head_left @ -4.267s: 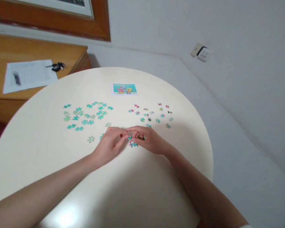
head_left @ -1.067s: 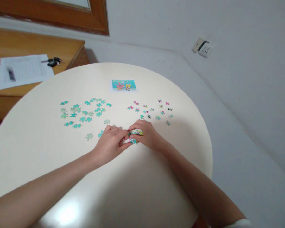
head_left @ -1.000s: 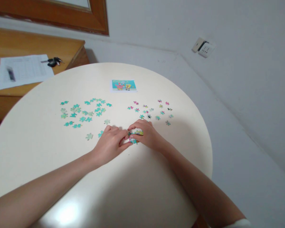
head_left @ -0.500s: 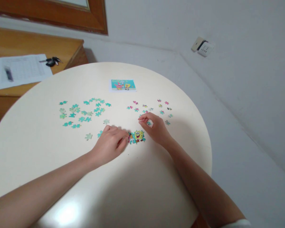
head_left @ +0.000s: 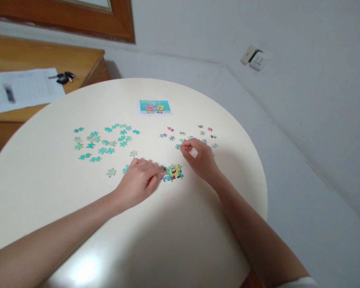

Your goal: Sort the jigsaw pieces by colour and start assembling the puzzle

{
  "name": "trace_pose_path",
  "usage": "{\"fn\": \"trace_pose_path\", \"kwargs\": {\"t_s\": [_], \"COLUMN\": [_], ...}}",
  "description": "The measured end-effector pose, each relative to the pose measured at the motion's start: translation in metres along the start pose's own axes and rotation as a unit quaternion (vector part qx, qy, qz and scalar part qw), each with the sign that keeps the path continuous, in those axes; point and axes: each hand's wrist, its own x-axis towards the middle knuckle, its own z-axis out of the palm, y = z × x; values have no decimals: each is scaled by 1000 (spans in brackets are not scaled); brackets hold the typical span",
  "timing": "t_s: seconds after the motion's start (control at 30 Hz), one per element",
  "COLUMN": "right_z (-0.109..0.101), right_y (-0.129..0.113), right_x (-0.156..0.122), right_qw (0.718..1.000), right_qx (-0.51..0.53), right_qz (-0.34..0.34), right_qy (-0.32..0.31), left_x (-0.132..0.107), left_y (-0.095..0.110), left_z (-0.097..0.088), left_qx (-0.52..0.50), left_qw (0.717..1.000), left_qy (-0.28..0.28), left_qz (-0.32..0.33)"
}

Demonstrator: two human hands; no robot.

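Observation:
A small block of joined puzzle pieces (head_left: 174, 172), with a yellow cartoon figure on it, lies on the round white table (head_left: 156, 240). My left hand (head_left: 142, 176) is closed, its fingers curled and the fingertips on the left end of that block, covering part of it. Up and to the right of the block, my right hand (head_left: 199, 156) pinches with thumb and index finger at the edge of a teal puzzle piece (head_left: 178, 147). Some of the loose pieces (head_left: 171, 138) around it are hidden behind this hand.
Many green and teal puzzle pieces (head_left: 103, 143) are spread at the left. Behind them lies a picture card (head_left: 155, 107) of cartoon figures. A wooden desk (head_left: 78, 60) bears a paper sheet (head_left: 30, 88) and keys (head_left: 65, 77). Sockets (head_left: 258, 60) sit on the wall.
My right hand has shifted slightly right and away from me, and its thumb and index finger have come together. The left hand has stayed at the block.

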Motion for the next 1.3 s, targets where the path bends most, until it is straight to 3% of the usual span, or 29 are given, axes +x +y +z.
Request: {"fn": "trace_pose_path", "kwargs": {"t_s": [0.83,1.3], "right_z": [-1,-27], "right_y": [3,29], "right_x": [1,11], "right_qw": [999,991], "right_qx": [-34,-71], "right_qz": [-19,35], "right_qy": [15,108], "left_x": [0,0], "left_y": [-1,-2], "left_z": [0,1], "left_qx": [16,0], "left_qw": [1000,1000], "left_qy": [-5,-6], "left_qz": [7,6]}}
